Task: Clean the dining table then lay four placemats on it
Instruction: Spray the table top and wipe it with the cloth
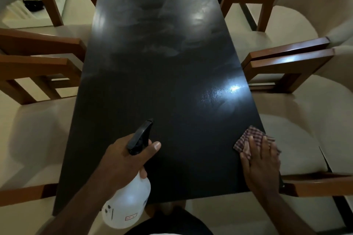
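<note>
Black and faintly smeared, the dining table (162, 74) stretches lengthwise ahead. At its near right edge the right hand (260, 160) lies flat on a checked cloth (250, 136). The left hand (126, 160) grasps a white spray bottle (127, 204) over the near edge. Wooden chairs (286, 63) flank both sides.

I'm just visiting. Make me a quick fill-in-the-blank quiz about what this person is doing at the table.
1. The left hand grips a spray ____.
2. The right hand presses a checked ____ flat on the table.
3. The cloth lies near the table's ____ edge.
4. The number of placemats on the table is ____.

Missing words: bottle; cloth; right; zero
</note>
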